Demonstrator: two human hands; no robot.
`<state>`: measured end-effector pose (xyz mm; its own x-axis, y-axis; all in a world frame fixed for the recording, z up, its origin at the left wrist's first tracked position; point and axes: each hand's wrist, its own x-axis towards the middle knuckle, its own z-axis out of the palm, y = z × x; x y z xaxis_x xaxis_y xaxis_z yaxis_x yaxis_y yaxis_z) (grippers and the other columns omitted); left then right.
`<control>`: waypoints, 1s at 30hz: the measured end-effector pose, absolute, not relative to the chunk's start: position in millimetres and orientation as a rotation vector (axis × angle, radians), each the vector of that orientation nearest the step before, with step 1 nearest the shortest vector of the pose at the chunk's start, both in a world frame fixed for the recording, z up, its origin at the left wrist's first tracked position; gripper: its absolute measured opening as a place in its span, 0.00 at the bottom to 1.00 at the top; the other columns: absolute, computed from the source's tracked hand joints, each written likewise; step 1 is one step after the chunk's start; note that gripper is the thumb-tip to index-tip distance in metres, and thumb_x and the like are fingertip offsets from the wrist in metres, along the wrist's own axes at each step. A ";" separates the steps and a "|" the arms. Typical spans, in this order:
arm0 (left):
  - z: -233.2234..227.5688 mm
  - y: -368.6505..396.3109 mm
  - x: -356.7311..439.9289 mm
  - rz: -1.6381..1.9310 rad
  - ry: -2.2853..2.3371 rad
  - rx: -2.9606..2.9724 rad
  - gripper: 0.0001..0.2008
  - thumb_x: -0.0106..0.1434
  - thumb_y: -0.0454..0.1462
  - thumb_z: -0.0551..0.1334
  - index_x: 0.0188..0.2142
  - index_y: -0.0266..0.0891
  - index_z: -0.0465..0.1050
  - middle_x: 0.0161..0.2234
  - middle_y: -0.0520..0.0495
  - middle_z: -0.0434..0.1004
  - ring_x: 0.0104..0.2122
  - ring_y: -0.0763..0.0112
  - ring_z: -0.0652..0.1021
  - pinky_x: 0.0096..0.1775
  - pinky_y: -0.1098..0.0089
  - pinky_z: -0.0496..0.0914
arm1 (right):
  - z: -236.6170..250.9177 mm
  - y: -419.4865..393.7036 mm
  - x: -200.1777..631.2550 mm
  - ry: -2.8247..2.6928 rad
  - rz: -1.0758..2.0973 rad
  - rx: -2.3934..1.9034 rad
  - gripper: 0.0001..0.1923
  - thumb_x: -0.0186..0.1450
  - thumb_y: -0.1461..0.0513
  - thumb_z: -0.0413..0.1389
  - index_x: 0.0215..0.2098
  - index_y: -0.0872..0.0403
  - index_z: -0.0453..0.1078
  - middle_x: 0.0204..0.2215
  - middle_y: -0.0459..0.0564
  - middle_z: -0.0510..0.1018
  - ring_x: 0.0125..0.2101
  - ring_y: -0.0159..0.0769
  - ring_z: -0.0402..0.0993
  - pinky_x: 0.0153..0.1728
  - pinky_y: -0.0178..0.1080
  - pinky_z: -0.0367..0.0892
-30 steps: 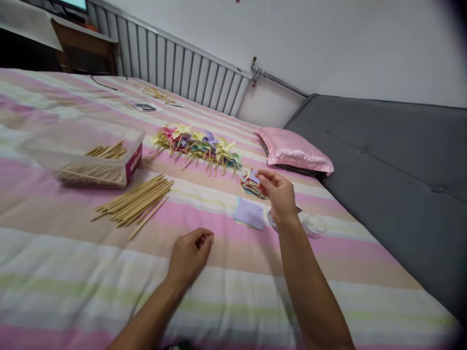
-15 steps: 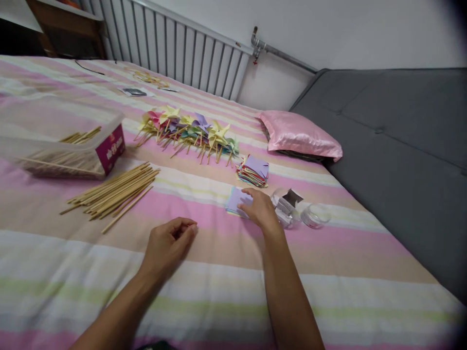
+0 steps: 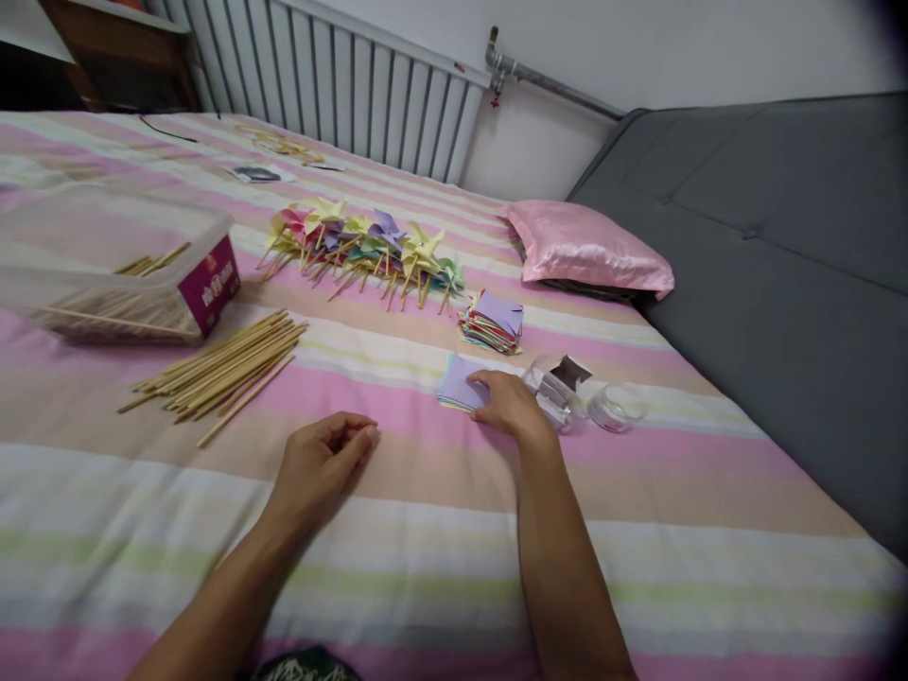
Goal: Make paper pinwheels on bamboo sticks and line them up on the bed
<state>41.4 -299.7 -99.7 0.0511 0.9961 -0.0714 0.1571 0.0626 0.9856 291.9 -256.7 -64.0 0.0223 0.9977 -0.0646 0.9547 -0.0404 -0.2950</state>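
Note:
My right hand (image 3: 507,402) is at the right side of a small stack of coloured paper squares (image 3: 455,383) with a lilac sheet on top. Its forefinger rests on the top sheet and its thumb is at the near edge. Beyond this stack stands a thicker pile of cut paper squares (image 3: 492,322), lilac uppermost. My left hand (image 3: 330,459) hovers low over the bedspread with thumb and forefinger pressed together; whatever is between them is too small to make out. To its left lies a bundle of thin wooden sticks (image 3: 227,369).
Finished paper pinwheels (image 3: 369,246) lie in a row behind. A clear plastic tub (image 3: 213,284) at left contains more sticks. Right of my right hand are an opened small box (image 3: 560,388) and a round clear container (image 3: 616,409). A pink pillow (image 3: 588,248) leans near the grey headboard (image 3: 766,199).
My right hand has lowered slightly, and its thumb has moved from over the lilac sheet to the stack's near edge. The left hand keeps its pinch. The camera view has shifted slightly.

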 end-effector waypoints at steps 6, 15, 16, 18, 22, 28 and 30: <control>-93.5 -293.1 42.9 0.996 1.326 1.293 0.14 0.51 0.44 0.64 0.31 0.34 0.74 0.21 0.51 0.71 0.20 0.76 0.69 0.22 0.76 0.61 | -66.9 -255.2 299.1 -2.022 0.439 -2.083 0.30 0.49 0.63 0.64 0.51 0.52 0.69 0.48 0.52 0.75 0.47 0.42 0.71 0.47 0.39 0.63; -103.7 -285.8 36.1 0.971 1.360 1.443 0.14 0.53 0.44 0.63 0.32 0.35 0.75 0.23 0.49 0.74 0.22 0.73 0.71 0.22 0.76 0.62 | -69.9 -251.8 298.8 -1.915 0.464 -2.085 0.29 0.48 0.59 0.65 0.49 0.53 0.70 0.46 0.53 0.76 0.45 0.43 0.72 0.45 0.41 0.65; -104.4 -285.7 35.6 0.970 1.370 1.463 0.14 0.53 0.44 0.63 0.32 0.35 0.75 0.23 0.48 0.74 0.23 0.72 0.72 0.22 0.75 0.62 | -70.8 -251.4 299.2 -1.917 0.463 -2.080 0.29 0.48 0.59 0.65 0.49 0.52 0.70 0.46 0.52 0.76 0.45 0.43 0.72 0.45 0.40 0.64; -104.9 -285.9 35.1 0.964 1.378 1.489 0.13 0.54 0.44 0.62 0.32 0.36 0.75 0.23 0.48 0.74 0.24 0.71 0.72 0.23 0.75 0.63 | -72.2 -250.9 300.2 -1.923 0.457 -2.073 0.30 0.48 0.60 0.65 0.49 0.52 0.70 0.46 0.52 0.76 0.45 0.43 0.72 0.45 0.40 0.64; -104.5 -286.8 35.0 0.956 1.387 1.522 0.13 0.54 0.44 0.61 0.32 0.36 0.75 0.23 0.48 0.74 0.24 0.71 0.73 0.24 0.74 0.64 | -72.9 -251.0 301.4 -1.936 0.445 -2.062 0.31 0.47 0.61 0.64 0.50 0.52 0.69 0.46 0.52 0.76 0.45 0.43 0.72 0.45 0.40 0.65; -104.4 -288.2 36.1 0.981 1.381 1.518 0.13 0.54 0.43 0.62 0.32 0.36 0.75 0.24 0.48 0.75 0.24 0.71 0.73 0.23 0.75 0.64 | -69.7 -252.6 299.6 -1.940 0.449 -2.051 0.29 0.48 0.64 0.63 0.49 0.51 0.70 0.45 0.52 0.77 0.44 0.43 0.73 0.44 0.40 0.65; -104.5 -288.3 36.4 0.984 1.378 1.510 0.13 0.54 0.44 0.62 0.32 0.35 0.75 0.23 0.48 0.74 0.24 0.71 0.72 0.23 0.75 0.64 | -68.0 -253.4 298.1 -1.943 0.445 -2.048 0.29 0.48 0.63 0.63 0.49 0.51 0.70 0.46 0.52 0.76 0.45 0.43 0.72 0.45 0.40 0.65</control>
<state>36.4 -288.3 -104.5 0.0848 0.9964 0.0093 0.3320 -0.0371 0.9425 298.1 -253.4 -68.0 0.0468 0.9985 -0.0284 0.9115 -0.0543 -0.4077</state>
